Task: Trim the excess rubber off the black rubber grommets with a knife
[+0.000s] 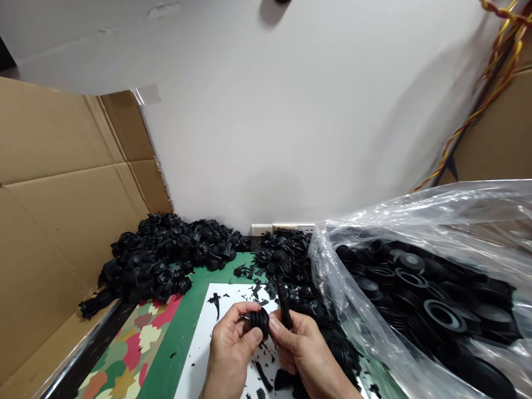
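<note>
Above a white sheet, my left hand is closed around a small black ribbed rubber bellows. A thin shiny sliver shows by its left side, too small to name. My right hand grips a slim black handle that points up and away; its working end is hidden. The right thumb and fingertips lie close against the bellows' right side. Torn black rubber scraps are scattered over the paper under both hands.
Black rubber pieces form a heap at the back left, with shredded scraps behind my hands. At right, a clear plastic bag holds ribbed rubber parts. Cardboard walls the left; a white wall stands ahead.
</note>
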The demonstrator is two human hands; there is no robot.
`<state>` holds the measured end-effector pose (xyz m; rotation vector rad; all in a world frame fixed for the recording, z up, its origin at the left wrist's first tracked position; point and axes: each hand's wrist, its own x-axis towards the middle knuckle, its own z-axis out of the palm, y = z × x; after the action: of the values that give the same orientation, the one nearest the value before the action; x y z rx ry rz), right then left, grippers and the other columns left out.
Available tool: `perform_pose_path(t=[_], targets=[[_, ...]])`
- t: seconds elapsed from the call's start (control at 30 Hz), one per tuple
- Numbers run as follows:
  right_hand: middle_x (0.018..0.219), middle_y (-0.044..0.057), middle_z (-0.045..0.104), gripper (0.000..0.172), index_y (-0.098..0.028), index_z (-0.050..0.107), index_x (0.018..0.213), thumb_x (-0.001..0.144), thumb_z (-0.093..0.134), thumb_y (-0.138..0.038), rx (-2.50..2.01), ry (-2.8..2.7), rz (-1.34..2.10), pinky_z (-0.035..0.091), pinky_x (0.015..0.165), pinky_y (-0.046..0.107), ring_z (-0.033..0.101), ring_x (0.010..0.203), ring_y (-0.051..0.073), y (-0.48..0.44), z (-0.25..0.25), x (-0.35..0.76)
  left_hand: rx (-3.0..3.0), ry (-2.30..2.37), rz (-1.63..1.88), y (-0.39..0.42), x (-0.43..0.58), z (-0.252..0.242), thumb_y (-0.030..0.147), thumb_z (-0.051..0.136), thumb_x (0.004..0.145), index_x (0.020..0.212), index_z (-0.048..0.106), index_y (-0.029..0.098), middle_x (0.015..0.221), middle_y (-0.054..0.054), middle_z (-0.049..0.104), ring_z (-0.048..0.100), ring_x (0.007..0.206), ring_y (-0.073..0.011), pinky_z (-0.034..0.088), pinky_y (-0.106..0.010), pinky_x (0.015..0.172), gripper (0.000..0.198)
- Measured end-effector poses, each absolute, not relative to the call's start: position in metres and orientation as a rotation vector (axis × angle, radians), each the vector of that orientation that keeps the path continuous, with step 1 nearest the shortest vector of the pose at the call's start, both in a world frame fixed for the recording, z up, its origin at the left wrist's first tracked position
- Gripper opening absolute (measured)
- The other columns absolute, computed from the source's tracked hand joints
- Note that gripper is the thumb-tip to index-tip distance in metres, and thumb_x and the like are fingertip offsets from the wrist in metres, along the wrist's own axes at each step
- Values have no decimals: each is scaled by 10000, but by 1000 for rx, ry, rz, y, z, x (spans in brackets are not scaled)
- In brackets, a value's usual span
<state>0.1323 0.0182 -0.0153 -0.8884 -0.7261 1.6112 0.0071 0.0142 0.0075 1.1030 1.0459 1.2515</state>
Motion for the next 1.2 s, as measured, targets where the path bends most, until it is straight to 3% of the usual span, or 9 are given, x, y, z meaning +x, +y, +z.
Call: perform_pose_path(t=[0.13, 0.33, 0.6, 0.83, 0.97, 1.1, 1.2], targets=[[342, -140, 272, 534, -183, 482, 585, 511, 785, -616, -876, -723, 1643, 139, 331, 180, 167, 310, 8, 16, -11, 133, 1128, 1052, 1208, 15, 5, 8, 286, 753, 676, 910, 674, 163, 655, -11, 660, 571, 604, -135, 397, -193, 491, 276], [390, -125, 328, 528, -178, 482, 600, 526, 790, -600, -865, -720, 1618, 157, 338, 177, 180, 332, 7, 13, -4, 134, 1165, 1039, 1170, 15, 3, 11, 331, 748, 697, 973, 687, 163, 667, -12, 653, 546, 602, -125, 404, -188, 503, 328], [399, -123, 336, 516, -174, 500, 609, 523, 798, -586, -879, -689, 1624, 158, 338, 177, 179, 332, 6, 14, -9, 133, 1164, 1075, 1189, 15, 5, 13, 353, 781, 646, 914, 701, 152, 614, -5, 652, 503, 523, -102, 400, -183, 478, 345], [400, -108, 383, 502, -173, 494, 594, 530, 805, -562, -849, -696, 1643, 140, 334, 183, 157, 325, -1, 15, -10, 131, 1166, 1182, 1273, 13, 5, 13, 334, 745, 673, 837, 701, 160, 612, -1, 637, 554, 539, -134, 425, -201, 456, 243], [407, -108, 378, 511, -177, 502, 606, 531, 785, -595, -858, -725, 1633, 131, 330, 190, 156, 323, 6, 17, -15, 129, 1253, 1148, 1328, 13, 6, 16, 284, 729, 669, 762, 698, 172, 663, 2, 633, 555, 564, -138, 465, -227, 531, 148], [428, -91, 379, 523, -149, 584, 615, 545, 746, -641, -982, -860, 1508, 181, 347, 202, 234, 338, 34, 16, -9, 135, 1401, 1197, 1357, 14, 6, 16, 216, 669, 701, 747, 696, 185, 761, -13, 628, 546, 603, -147, 462, -235, 550, 62], [512, -46, 478, 478, -124, 690, 773, 594, 768, -560, -1024, -896, 1364, 294, 440, 213, 371, 448, 85, 13, 4, 146, 1483, 1267, 1342, 13, 3, 14, 194, 640, 715, 770, 700, 191, 812, -31, 634, 565, 667, -175, 463, -252, 589, 82]])
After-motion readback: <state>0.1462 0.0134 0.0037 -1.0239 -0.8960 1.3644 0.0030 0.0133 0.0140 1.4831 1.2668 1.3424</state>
